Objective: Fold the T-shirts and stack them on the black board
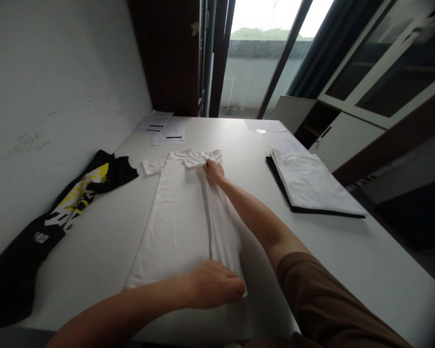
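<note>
A white T-shirt (pixel 177 212) lies on the white table, its collar end away from me and one sleeve spread out to the left. Its right part is folded over in a long strip. My right hand (pixel 213 171) is closed on the shirt near the collar, at the top of that fold. Near the hem, my left hand (pixel 217 285) pinches the lower right corner of the shirt, with its forearm crossing over the bottom edge.
At the left lies a black shirt (pixel 83 188) with yellow and white print, against the wall. Folded white cloth (pixel 308 181) rests on black cloth at the right. Papers (pixel 168 131) lie at the far end of the table (pixel 239 135).
</note>
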The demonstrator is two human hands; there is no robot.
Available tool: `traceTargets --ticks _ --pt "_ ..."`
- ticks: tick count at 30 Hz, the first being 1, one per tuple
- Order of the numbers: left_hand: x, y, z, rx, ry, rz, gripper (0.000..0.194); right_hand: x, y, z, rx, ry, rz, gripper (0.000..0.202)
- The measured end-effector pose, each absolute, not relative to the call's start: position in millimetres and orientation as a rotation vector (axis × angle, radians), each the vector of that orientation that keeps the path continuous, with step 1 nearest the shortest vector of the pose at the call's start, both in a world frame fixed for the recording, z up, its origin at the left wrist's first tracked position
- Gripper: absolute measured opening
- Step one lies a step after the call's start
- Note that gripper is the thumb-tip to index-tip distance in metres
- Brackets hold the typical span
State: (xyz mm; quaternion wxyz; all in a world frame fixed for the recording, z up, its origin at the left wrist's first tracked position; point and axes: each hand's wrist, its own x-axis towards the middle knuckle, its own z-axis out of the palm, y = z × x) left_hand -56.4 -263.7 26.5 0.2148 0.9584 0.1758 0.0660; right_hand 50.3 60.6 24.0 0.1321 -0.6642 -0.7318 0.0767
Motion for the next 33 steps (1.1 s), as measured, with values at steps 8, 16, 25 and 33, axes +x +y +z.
traceTargets --ticks 8,16,25,33 --pt "-61 -260 41 2.501 0.505 0.146 0.017 48 62 6 -1.897 -2.078 0.318 0.028" --pt "-61 -255 43 2.564 0.462 0.262 0.032 59 59 -1 -1.679 -2.136 0.2 0.031" --pt "-62 -252 38 2.765 0.509 0.208 0.065 96 79 -28 -1.788 -2.296 0.157 0.064" --pt "-62 -248 40 2.665 0.548 0.18 0.068 109 118 -35 -1.815 -2.354 0.18 0.072"
